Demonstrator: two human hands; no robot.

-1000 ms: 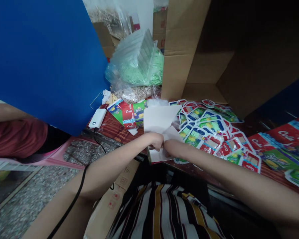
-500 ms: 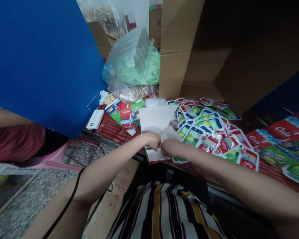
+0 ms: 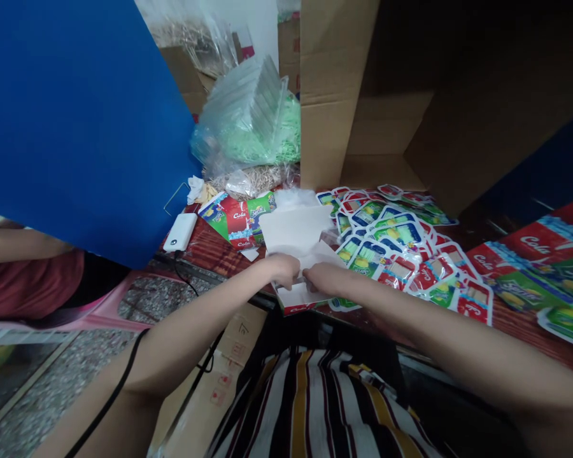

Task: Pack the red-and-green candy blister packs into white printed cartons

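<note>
A small printed carton [image 3: 293, 230], white inside, stands at the table's front edge before me, its lid raised and a side flap sticking out. My left hand [image 3: 285, 270] is closed with curled fingers at the carton's left inner side, gripping its card. Facing it, my right hand [image 3: 322, 278] is closed on the right side of the same carton. The fingertips are partly hidden, so the exact hold is unclear. To the right lies a loose pile of Cola and green lemon-printed packets [image 3: 396, 245]. A flat printed carton [image 3: 239, 216] rests on the left.
A white power bank [image 3: 180, 232] with a black cable lies at the left table edge. Behind are bags of shredded paper [image 3: 248, 143] and clear plastic trays [image 3: 258, 89]. A big cardboard box [image 3: 332, 95] and a blue panel [image 3: 76, 114] flank the table. Another person's arm [image 3: 23, 245] shows left.
Both hands have shifted slightly inside the carton and more of its white floor shows between them. The whole view has moved a little.
</note>
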